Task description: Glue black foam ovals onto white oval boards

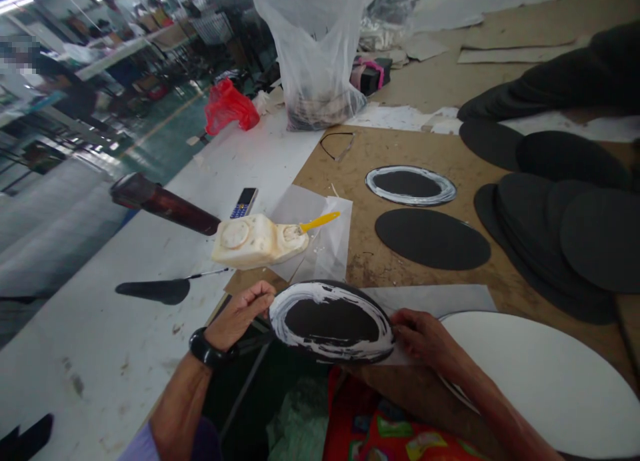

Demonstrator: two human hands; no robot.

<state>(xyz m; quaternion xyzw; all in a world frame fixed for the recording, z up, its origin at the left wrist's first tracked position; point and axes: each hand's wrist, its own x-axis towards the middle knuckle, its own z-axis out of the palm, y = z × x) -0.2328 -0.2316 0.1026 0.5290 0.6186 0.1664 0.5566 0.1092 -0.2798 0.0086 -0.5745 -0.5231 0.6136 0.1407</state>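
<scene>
I am holding a coated black oval (333, 320), ringed in white, out in front of me at the table's near edge; my left hand (245, 309) is pinching its left end, and my right hand (416, 336) is gripping its right end; beyond it, a plain black oval (433, 239) is lying on the brown board (333, 181); a yellow-handled tool (321, 222) is resting in a white container (245, 242); a large white oval (545, 381) is lying at my right.
</scene>
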